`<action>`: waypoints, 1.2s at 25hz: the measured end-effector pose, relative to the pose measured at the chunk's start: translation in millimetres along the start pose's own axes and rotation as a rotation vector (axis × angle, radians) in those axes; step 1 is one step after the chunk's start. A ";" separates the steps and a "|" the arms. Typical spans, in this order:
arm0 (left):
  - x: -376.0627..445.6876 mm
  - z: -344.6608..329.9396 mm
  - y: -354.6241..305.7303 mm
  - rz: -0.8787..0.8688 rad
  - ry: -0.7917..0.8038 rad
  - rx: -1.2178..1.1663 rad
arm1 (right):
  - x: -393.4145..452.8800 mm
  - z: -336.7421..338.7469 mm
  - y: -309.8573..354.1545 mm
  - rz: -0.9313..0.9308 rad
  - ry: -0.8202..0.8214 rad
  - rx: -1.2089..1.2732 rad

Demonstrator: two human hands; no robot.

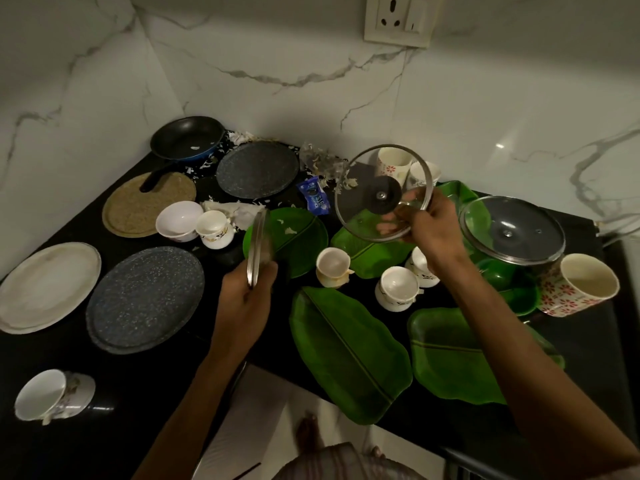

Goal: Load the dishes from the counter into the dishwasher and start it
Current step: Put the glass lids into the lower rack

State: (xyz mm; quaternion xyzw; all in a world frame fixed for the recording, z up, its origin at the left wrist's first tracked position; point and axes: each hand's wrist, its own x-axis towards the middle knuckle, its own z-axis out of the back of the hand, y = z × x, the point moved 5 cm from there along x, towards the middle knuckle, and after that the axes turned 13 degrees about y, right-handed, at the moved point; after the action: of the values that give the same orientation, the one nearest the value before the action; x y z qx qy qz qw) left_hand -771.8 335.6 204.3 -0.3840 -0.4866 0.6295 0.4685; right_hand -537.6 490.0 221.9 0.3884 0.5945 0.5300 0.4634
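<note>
My right hand [427,221] holds a round glass lid [360,174] with a black knob up above the counter, its underside facing me. My left hand [247,294] grips a second glass lid [258,242] by its lower rim, seen edge-on and upright. Below them lie green leaf-shaped plates [346,351], several white cups [394,287] and a third glass lid [512,230] resting on green dishes at the right. Two speckled grey plates [145,299], a white plate [46,285] and a white bowl [176,220] are on the left. No dishwasher is in view.
A black frying pan [187,136] sits in the back corner beside a round woven mat [145,206]. A floral mug [578,289] lies on its side at the right, and a white cup [52,396] near the front left. Scraps and a blue wrapper [313,195] litter the black counter [131,393].
</note>
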 end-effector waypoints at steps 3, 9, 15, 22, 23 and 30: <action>-10.8 -18.6 -14.9 -0.026 0.039 -0.127 | -21.6 15.1 0.1 0.063 -0.034 -0.051; -38.0 -52.8 -36.6 -0.037 0.069 -0.219 | -78.1 49.7 4.3 0.128 -0.140 -0.262; -73.4 -87.0 -43.2 -0.029 0.077 -0.321 | -126.8 78.3 -9.6 0.101 -0.127 -0.326; -113.9 -107.9 -43.3 -0.010 0.098 -0.343 | -181.6 84.7 -19.3 0.114 -0.167 -0.316; -119.7 -108.1 -43.9 -0.010 0.119 -0.343 | -190.6 84.4 -21.3 0.121 -0.188 -0.325; -163.7 -83.3 -33.9 -0.017 0.226 -0.344 | -260.1 57.3 -31.4 0.111 -0.318 -0.459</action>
State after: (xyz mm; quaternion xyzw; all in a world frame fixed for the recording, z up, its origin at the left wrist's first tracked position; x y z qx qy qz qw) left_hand -642.6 201.9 222.5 -0.5227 -0.5344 0.4860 0.4528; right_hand -411.6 253.3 226.5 0.3834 0.3565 0.6076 0.5973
